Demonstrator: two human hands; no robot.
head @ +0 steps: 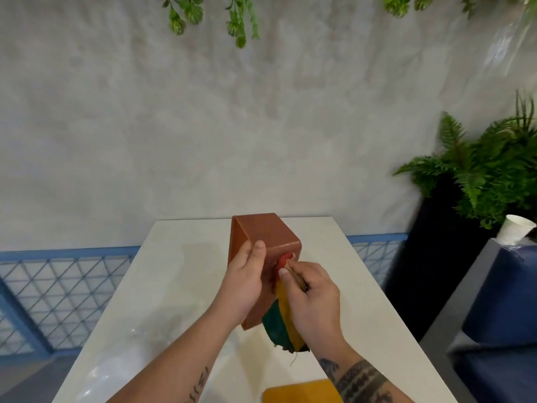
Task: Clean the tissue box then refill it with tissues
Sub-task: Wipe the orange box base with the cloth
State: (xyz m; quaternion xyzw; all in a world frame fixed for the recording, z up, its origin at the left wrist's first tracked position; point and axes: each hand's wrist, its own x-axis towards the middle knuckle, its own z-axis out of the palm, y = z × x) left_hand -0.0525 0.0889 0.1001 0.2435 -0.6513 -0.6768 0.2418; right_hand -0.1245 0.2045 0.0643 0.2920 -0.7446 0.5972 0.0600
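Tissue box (273, 231) in L fingers (258, 251), cloth (279, 324) in R fingers (286, 274)

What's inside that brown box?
Its inside is hidden: only outer walls of the tissue box show. The left hand grips its side; the right hand presses a multicoloured cloth against it.

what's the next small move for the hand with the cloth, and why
Probably a wipe downward along the near face of the tissue box. The right hand pinches the cloth with its red end against that face, close to the upper edge, and the left hand grips the box's side to steady it, so a downward stroke seems the natural next move.
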